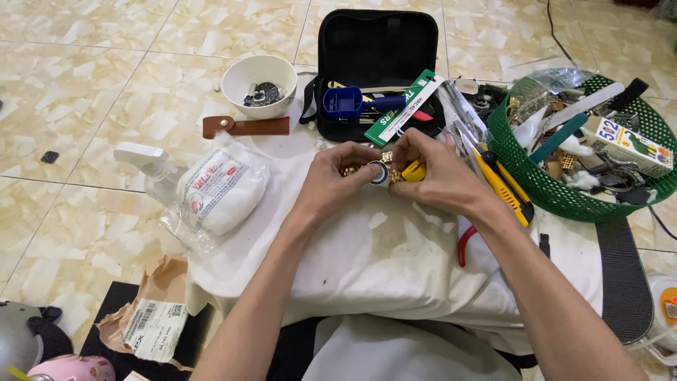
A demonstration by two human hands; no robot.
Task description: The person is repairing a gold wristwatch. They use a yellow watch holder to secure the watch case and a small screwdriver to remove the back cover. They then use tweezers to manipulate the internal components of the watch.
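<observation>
While both hands meet over the white cloth [395, 247], these lines set out the scene.

Left hand: the left hand [338, 176] is closed in a pinch on the watch [379, 173], thumb and fingers round the edge of its case.
Right hand: the right hand [430, 173] is closed on a small yellow tool [413, 171], its tip right against the watch's gold band [392, 176].
Watch: round case with a dark rim, held just above the cloth between the two hands, a few gold links showing on either side; whether the tool's tip is seated in a link I cannot tell.
Grip: as I judge it, the case wants a firm, still hold, with only the tool hand moving, and small pressure so the tip does not slip off the link.
Cloth: keeping the work low over it looks wise, since a loose pin or link would then land where it can be found.
Case: a black zip case [377, 42] lies open beyond the hands, with a blue tool [345, 101] and a green-and-white card [405, 106] on it.
Bowl: a white bowl [259, 85] with small dark parts stands to the left of the case, a brown strap [245, 127] just before it.
Basket: a green basket [564, 190] of odds and ends sits to the right, a yellow knife [502, 185] beside it.
Left side: a bag of cotton [218, 190] lies on the cloth's edge, touching a spray bottle [151, 166].
</observation>
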